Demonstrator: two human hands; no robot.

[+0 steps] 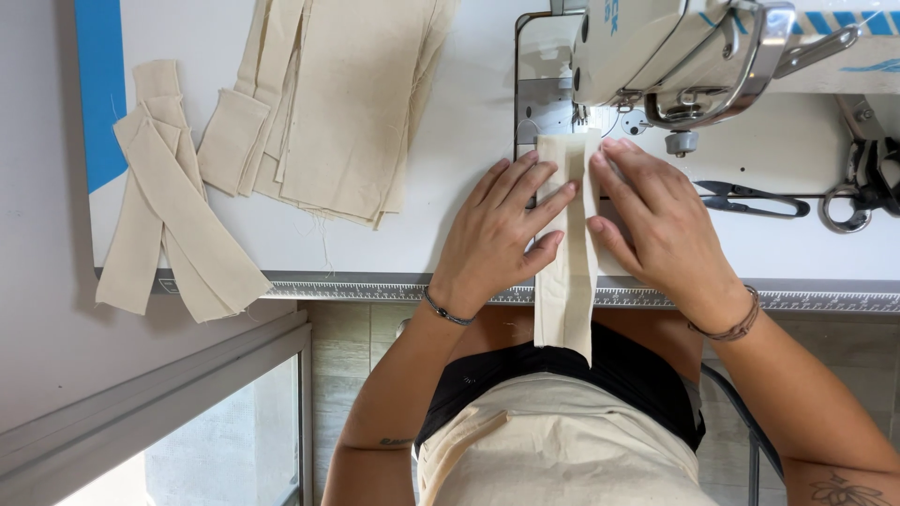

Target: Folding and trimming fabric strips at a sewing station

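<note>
Head view, strip: we see a long folded cream fabric strip (566, 272) lying on the white sewing table (469, 169), its far end just at the needle area of the sewing machine (675, 56), its near end hanging over the table edge toward the lap
Head view, left hand: our left hand (497, 234) lies flat on the strip's left side, fingers spread and pressing down, nothing clenched
Head view, right hand: our right hand (656, 220) rests open on the strip's right edge, fingertips pinning the fold, not closed around anything
Head view, to the right: black thread snips (750, 199) lie just beyond the right hand; scissors (862, 192) sit at the far right edge
Head view, to the left: a stack of cream fabric panels (347, 103) and a loose pile of cut strips (173, 197), well apart from both hands
</note>
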